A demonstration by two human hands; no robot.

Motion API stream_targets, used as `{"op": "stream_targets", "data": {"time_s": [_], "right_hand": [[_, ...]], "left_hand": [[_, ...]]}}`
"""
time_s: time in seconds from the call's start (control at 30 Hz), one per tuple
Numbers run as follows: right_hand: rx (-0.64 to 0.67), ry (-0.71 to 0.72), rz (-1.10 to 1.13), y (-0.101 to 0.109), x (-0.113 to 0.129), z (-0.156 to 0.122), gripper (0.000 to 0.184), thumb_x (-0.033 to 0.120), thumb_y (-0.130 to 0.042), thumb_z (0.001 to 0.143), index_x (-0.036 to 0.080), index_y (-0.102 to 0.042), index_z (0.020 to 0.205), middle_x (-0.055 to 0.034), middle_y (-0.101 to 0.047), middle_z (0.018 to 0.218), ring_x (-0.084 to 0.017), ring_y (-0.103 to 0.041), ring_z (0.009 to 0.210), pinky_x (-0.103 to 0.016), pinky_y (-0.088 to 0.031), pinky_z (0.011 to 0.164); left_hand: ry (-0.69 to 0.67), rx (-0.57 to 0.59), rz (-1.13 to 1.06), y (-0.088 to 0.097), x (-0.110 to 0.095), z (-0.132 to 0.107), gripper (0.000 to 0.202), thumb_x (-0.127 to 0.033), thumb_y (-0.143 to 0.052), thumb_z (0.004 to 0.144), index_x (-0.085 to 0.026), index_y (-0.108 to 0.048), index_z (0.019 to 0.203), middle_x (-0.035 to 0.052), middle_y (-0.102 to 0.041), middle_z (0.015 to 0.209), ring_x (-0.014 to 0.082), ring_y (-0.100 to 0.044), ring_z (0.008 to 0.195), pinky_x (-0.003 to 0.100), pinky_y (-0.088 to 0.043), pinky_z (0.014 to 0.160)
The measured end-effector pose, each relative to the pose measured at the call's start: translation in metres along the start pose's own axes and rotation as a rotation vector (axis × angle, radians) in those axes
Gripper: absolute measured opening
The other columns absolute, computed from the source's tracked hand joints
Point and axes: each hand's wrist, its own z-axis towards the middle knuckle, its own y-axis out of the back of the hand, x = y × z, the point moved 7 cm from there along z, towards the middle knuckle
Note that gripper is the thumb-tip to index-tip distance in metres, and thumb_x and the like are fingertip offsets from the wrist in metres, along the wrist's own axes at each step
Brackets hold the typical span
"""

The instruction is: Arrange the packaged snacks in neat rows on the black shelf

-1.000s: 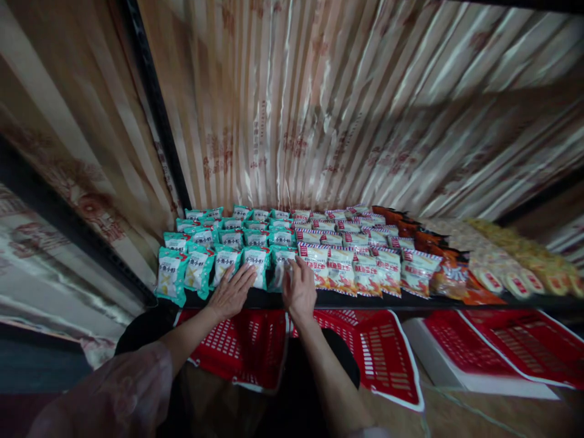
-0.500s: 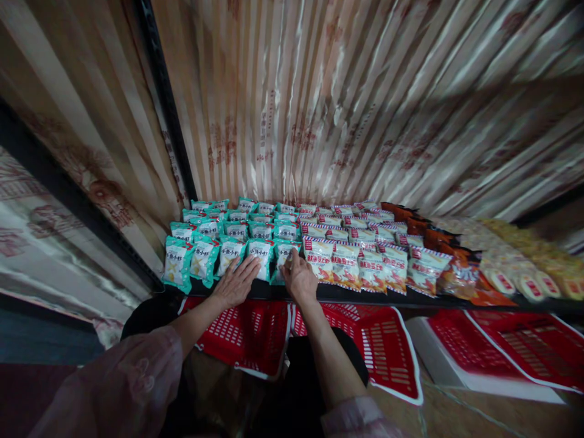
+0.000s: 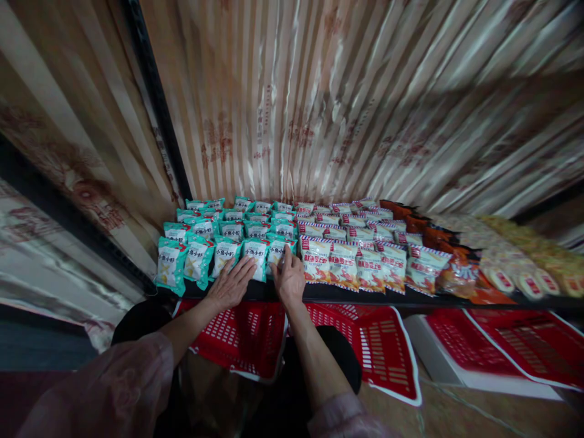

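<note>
Teal-and-white snack packets (image 3: 198, 258) stand in rows on a dark shelf. My left hand (image 3: 232, 283) lies with its fingers stretched out against the front of two neighbouring packets, one of them a teal packet (image 3: 255, 255). Beside it, my right hand (image 3: 289, 278) has curled fingers on the last teal packet (image 3: 276, 246) of the front row, covering its lower right part. Just right of that hand begin white packets with striped edges (image 3: 316, 258), also in rows.
Orange-and-black packets (image 3: 458, 267) and clear bags with round labels (image 3: 502, 281) continue along the shelf to the right. Below hang or lie red baskets (image 3: 390, 350) near my knees. A black post (image 3: 157, 97) and a striped curtain (image 3: 283, 91) stand behind and to the left.
The right hand has moved slightly left on the end teal packet, which now sits closer to its neighbour. The left hand stays on the front row; the view has shifted a little.
</note>
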Motion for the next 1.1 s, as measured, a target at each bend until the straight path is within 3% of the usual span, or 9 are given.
{"op": "stream_targets", "data": {"time_s": [0.3, 0.47, 0.6, 0.73, 0.83, 0.97, 1.1], "right_hand": [[-0.030, 0.053, 0.085, 0.008, -0.004, -0.008, 0.054, 0.037, -0.044, 0.090, 0.018, -0.034, 0.139, -0.0142, -0.054, 0.116, -0.026, -0.049, 0.102, -0.042, -0.044, 0.087], [-0.022, 0.027, 0.121, 0.012, -0.006, -0.009, 0.049, 0.024, -0.037, 0.090, 0.019, -0.036, 0.139, -0.0132, -0.055, 0.119, -0.024, -0.052, 0.101, -0.039, -0.046, 0.087], [-0.015, 0.006, 0.160, 0.018, -0.012, -0.006, 0.053, 0.018, -0.038, 0.087, 0.018, -0.034, 0.140, -0.0128, -0.058, 0.118, -0.022, -0.054, 0.103, -0.035, -0.047, 0.085], [-0.187, -0.021, 0.176, 0.044, -0.032, 0.004, 0.042, 0.026, -0.035, 0.091, 0.017, -0.045, 0.131, -0.0121, -0.057, 0.117, -0.022, -0.051, 0.107, -0.036, -0.043, 0.090], [-0.310, -0.205, 0.094, 0.063, -0.062, 0.009, 0.043, 0.034, -0.040, 0.089, 0.015, -0.050, 0.126, -0.0150, -0.054, 0.117, -0.027, -0.048, 0.107, -0.042, -0.041, 0.091], [-0.172, -0.373, 0.007, 0.059, -0.085, 0.010, 0.051, 0.039, -0.045, 0.086, 0.014, -0.045, 0.130, -0.0178, -0.053, 0.117, -0.031, -0.049, 0.106, -0.045, -0.040, 0.087], [-0.087, -0.406, -0.013, 0.050, -0.088, 0.008, 0.053, 0.041, -0.045, 0.085, 0.016, -0.043, 0.131, -0.0163, -0.053, 0.118, -0.031, -0.049, 0.106, -0.043, -0.040, 0.085]], "left_hand": [[-0.029, -0.088, 0.014, 0.008, -0.007, -0.002, 0.054, -0.020, -0.039, 0.089, -0.013, -0.029, 0.142, 0.0089, -0.034, 0.146, 0.0202, -0.019, 0.139, 0.043, -0.006, 0.117], [-0.132, -0.113, -0.002, 0.007, -0.036, 0.020, 0.053, -0.019, -0.042, 0.087, -0.018, -0.035, 0.139, 0.0057, -0.037, 0.145, 0.0204, -0.020, 0.139, 0.045, -0.007, 0.117], [-0.105, -0.114, -0.009, 0.001, -0.051, 0.040, 0.050, -0.020, -0.042, 0.087, -0.015, -0.039, 0.137, 0.0066, -0.036, 0.145, 0.0209, -0.019, 0.139, 0.046, -0.007, 0.116], [-0.085, -0.075, -0.026, -0.007, -0.052, 0.044, 0.050, -0.021, -0.042, 0.088, -0.014, -0.038, 0.137, 0.0082, -0.035, 0.146, 0.0214, -0.019, 0.139, 0.045, -0.008, 0.116], [-0.085, -0.059, -0.041, -0.009, -0.050, 0.042, 0.051, -0.021, -0.042, 0.087, -0.015, -0.037, 0.138, 0.0085, -0.035, 0.146, 0.0215, -0.020, 0.139, 0.045, -0.010, 0.115], [-0.084, -0.045, -0.051, -0.010, -0.049, 0.042, 0.052, -0.020, -0.042, 0.087, -0.014, -0.037, 0.138, 0.0088, -0.035, 0.146, 0.0215, -0.020, 0.139, 0.044, -0.010, 0.115], [-0.081, -0.045, -0.054, -0.010, -0.049, 0.042, 0.050, -0.020, -0.042, 0.087, -0.013, -0.038, 0.137, 0.0083, -0.033, 0.146, 0.0216, -0.019, 0.139, 0.044, -0.010, 0.116]]}}
